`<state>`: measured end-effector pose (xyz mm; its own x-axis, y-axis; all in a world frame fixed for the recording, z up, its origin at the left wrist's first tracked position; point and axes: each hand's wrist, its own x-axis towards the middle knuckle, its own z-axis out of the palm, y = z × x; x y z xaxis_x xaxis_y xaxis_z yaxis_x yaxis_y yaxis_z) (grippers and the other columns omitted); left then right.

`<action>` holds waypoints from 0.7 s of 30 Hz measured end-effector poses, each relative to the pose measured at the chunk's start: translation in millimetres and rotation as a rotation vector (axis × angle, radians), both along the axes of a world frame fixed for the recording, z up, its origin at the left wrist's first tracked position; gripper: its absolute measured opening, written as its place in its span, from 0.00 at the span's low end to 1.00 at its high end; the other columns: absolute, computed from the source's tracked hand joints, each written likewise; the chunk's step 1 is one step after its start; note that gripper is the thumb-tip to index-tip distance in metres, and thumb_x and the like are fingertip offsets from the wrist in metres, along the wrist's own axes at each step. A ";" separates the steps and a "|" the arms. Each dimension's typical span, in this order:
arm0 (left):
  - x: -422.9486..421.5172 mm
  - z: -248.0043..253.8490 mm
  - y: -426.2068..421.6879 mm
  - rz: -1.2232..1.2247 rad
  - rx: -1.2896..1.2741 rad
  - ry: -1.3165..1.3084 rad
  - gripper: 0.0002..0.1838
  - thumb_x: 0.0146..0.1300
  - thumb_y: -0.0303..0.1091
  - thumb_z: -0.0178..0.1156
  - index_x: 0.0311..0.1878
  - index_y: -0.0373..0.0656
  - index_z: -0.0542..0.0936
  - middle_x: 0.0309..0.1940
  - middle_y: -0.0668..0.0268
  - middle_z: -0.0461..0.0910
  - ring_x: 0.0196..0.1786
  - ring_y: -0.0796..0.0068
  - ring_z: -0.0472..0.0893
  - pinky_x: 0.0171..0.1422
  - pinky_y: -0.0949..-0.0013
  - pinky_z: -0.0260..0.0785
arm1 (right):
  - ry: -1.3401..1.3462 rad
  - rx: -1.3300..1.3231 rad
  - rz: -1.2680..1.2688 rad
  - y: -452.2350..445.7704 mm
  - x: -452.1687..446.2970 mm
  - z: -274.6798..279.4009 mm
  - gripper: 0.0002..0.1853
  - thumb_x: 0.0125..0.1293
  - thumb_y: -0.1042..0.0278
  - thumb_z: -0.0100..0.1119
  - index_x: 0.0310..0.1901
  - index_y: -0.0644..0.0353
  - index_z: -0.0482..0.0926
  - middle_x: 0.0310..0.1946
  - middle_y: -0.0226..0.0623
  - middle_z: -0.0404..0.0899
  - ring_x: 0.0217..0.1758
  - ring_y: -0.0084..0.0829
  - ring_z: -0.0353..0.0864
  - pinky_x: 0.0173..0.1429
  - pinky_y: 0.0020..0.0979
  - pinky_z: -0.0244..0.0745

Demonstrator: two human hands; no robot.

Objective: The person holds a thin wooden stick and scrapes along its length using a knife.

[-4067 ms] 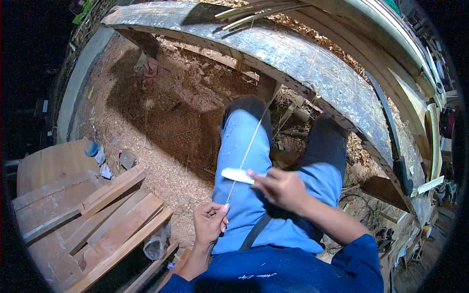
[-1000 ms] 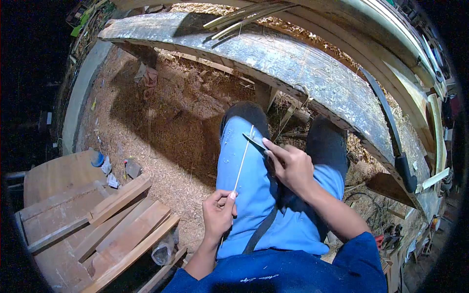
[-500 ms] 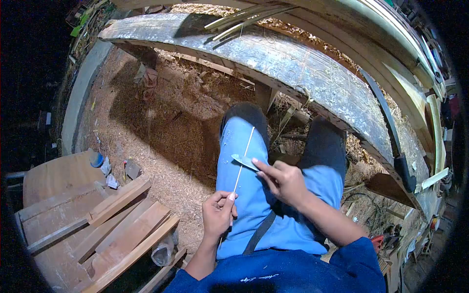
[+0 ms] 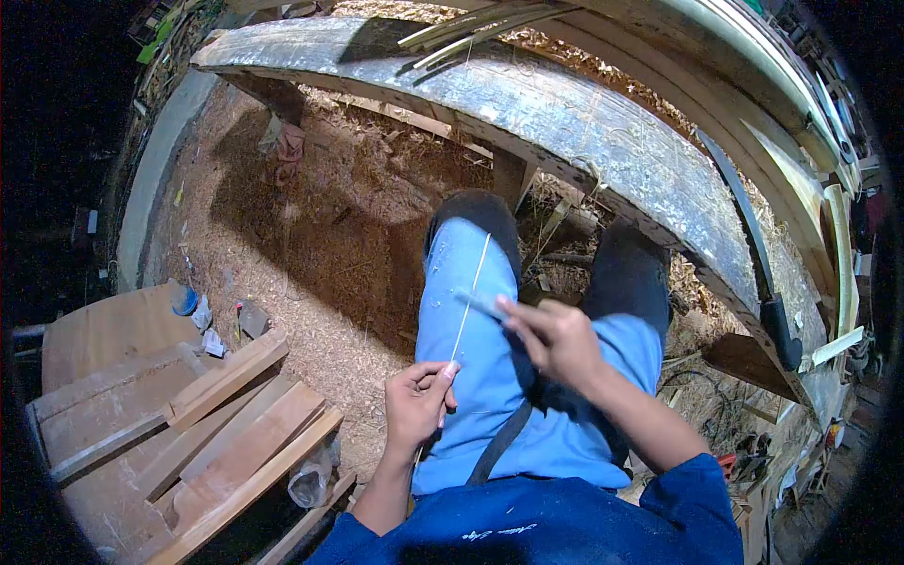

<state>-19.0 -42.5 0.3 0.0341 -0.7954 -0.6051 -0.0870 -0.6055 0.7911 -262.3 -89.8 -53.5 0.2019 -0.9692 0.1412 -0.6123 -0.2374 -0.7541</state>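
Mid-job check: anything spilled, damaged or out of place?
The thin strip shows no visible damage. Wood shavings litter the floor, probably just work debris. Oddest is the long dark-bladed tool on the bench: its black handle sits at the front edge, where it might get knocked.

Hard light brightens blue cloth [image 4: 447, 282] beyond the left hand [image 4: 418, 403] and glares off the wooden bench [image 4: 574, 118] farther ahead, as deep shadow darkens floor [image 4: 325, 250] forward-left of that hand. The knife blade [image 4: 478, 303] at the right hand [image 4: 557, 350] is blurred; lens distortion bows the bench, corners falling black.
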 end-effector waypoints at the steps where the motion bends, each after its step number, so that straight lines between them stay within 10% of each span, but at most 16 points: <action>1: -0.6 -0.6 0.6 0.008 -0.022 -0.001 0.11 0.79 0.32 0.65 0.47 0.32 0.88 0.20 0.65 0.82 0.12 0.85 0.69 0.15 0.77 0.58 | 0.021 0.020 -0.042 -5.5 -2.4 0.6 0.21 0.73 0.53 0.69 0.66 0.32 0.86 0.22 0.40 0.73 0.20 0.44 0.79 0.24 0.45 0.74; 6: 1.9 -5.7 -0.4 0.002 -0.044 0.007 0.11 0.78 0.32 0.65 0.46 0.32 0.89 0.19 0.65 0.82 0.12 0.85 0.69 0.15 0.77 0.57 | 0.184 0.043 0.232 11.2 7.7 24.1 0.15 0.74 0.56 0.69 0.60 0.38 0.90 0.24 0.45 0.77 0.23 0.48 0.81 0.28 0.48 0.76; 9: 2.6 -2.6 -1.2 -0.003 -0.029 0.002 0.11 0.79 0.33 0.65 0.46 0.32 0.89 0.19 0.65 0.82 0.12 0.85 0.69 0.15 0.77 0.57 | -0.022 0.012 -0.128 -20.2 -2.5 5.3 0.17 0.72 0.62 0.71 0.61 0.43 0.90 0.25 0.44 0.81 0.23 0.42 0.82 0.28 0.43 0.76; 13: 3.2 -5.0 -1.6 -0.016 -0.044 0.004 0.12 0.79 0.34 0.65 0.47 0.32 0.89 0.18 0.65 0.82 0.11 0.85 0.69 0.15 0.77 0.57 | 0.163 -0.018 0.195 6.4 2.9 15.2 0.21 0.73 0.54 0.69 0.66 0.26 0.85 0.24 0.37 0.74 0.21 0.43 0.81 0.25 0.47 0.77; 17: 4.4 -5.6 1.2 -0.017 -0.054 0.014 0.12 0.79 0.34 0.65 0.47 0.32 0.89 0.18 0.65 0.82 0.11 0.85 0.69 0.15 0.77 0.57 | -0.115 -0.015 -0.156 -30.2 -2.8 -11.8 0.15 0.76 0.58 0.65 0.61 0.40 0.88 0.27 0.46 0.83 0.21 0.51 0.81 0.29 0.49 0.80; 21: 4.0 -3.4 1.8 -0.018 -0.030 -0.001 0.12 0.79 0.34 0.65 0.47 0.31 0.89 0.18 0.65 0.82 0.12 0.85 0.69 0.15 0.76 0.58 | 0.228 -0.040 0.192 -2.6 -0.5 8.3 0.23 0.71 0.56 0.72 0.67 0.28 0.85 0.27 0.37 0.77 0.19 0.43 0.78 0.26 0.44 0.77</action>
<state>-15.0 -40.7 -3.1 0.0205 -0.8136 -0.5811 -0.0986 -0.5801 0.8086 -262.7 -92.4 -45.2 0.4120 -0.9047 0.1088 -0.7055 -0.3923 -0.5902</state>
